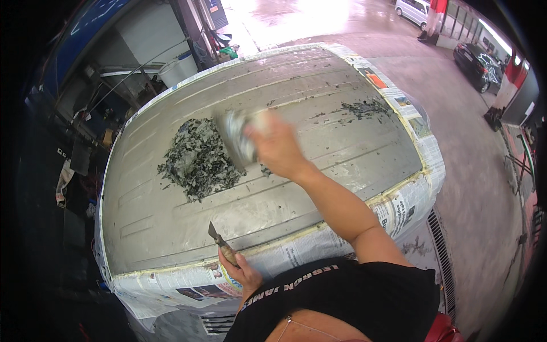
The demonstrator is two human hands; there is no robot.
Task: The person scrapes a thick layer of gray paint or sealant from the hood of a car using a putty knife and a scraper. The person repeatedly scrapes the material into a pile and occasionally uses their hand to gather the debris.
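My right hand (278, 147) is closed on a wide, flat grey-and-white thing (239, 137), smeared by motion so that its kind cannot be made out. Its long edge meets the right side of a heap of dark grey and black paint flakes (196, 162) on a vehicle's bare, ribbed roof (154, 228). Down at the roof's near edge, my left hand (246, 275) grips a putty knife (225, 248) by its worn handle, blade pointing up and away.
Newspaper and masking tape (407, 208) line the roof's edges. More flakes (367, 109) lie at the far right of the roof. A white bucket (178, 69) stands beyond the left edge. A dark car (478, 65) and a silver van (413, 11) are parked farther off.
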